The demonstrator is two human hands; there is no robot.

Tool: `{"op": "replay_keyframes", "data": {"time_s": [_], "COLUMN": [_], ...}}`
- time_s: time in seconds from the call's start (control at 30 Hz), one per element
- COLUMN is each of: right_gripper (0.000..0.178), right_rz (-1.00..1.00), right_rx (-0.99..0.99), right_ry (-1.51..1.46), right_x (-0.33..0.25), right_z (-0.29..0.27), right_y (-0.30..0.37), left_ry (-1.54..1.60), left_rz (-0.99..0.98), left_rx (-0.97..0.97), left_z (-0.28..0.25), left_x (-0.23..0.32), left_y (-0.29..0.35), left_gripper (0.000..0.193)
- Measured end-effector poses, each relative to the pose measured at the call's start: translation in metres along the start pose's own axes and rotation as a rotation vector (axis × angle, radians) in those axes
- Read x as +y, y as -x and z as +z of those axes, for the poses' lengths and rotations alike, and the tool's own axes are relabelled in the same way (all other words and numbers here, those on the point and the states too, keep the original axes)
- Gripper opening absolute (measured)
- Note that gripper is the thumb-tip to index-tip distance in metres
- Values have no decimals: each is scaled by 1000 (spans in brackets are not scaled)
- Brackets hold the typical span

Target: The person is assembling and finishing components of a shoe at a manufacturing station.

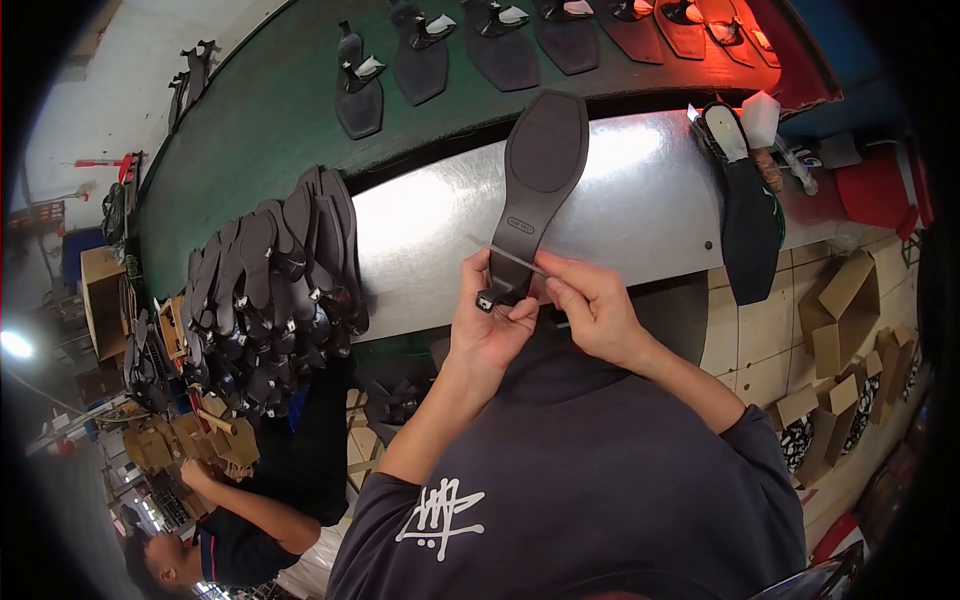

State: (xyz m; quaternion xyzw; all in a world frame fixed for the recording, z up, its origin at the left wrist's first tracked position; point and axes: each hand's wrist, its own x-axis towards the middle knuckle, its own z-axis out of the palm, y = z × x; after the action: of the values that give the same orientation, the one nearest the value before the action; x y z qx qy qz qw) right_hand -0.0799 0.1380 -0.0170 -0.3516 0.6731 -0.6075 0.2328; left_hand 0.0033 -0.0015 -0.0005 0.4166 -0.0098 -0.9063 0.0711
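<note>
In front of me a dark square-toed sandal [546, 150] is held with its sole facing up and its toe pointing away. My left hand [487, 335] is closed around its heel end, where a small shiny dark part shows between the fingers. The right hand [600, 310] is closed in a pinch on a thin grey stick-like tool [505, 252]. That tool lies across the narrow waist of the sole, reaching from the right fingers past the left thumb; whether it presses on the sole I cannot tell.
A metal bench [420, 230] runs before me, beside a green conveyor belt [270, 110] carrying several sandals under reddish light. Many dark soles are piled [270, 270] at left. Another shoe piece [745, 220] lies at right, above cardboard boxes [840, 310]. A co-worker [250, 530] is at lower left.
</note>
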Motion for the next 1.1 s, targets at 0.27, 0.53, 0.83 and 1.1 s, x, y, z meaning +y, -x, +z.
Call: {"op": "replay_keyframes", "data": {"time_s": [0.27,0.53,0.83,1.1], "right_gripper": [44,45,22,16], "right_rz": [556,789,356,-161], "right_rx": [-312,-326,-210,-92], "right_ry": [-501,-893,-257,205], "right_x": [-25,-30,-20,-27], "right_z": [-15,-7,-6,3], "right_y": [2,3,9,12], "left_ry": [-396,-761,-896,-653], "left_rz": [471,936,955,804], "left_rx": [40,69,69,78], "left_z": [1,1,-1,2], "left_x": [-2,-4,5,7], "left_y": [-1,-1,4,6], "left_gripper": [47,76,95,90]}}
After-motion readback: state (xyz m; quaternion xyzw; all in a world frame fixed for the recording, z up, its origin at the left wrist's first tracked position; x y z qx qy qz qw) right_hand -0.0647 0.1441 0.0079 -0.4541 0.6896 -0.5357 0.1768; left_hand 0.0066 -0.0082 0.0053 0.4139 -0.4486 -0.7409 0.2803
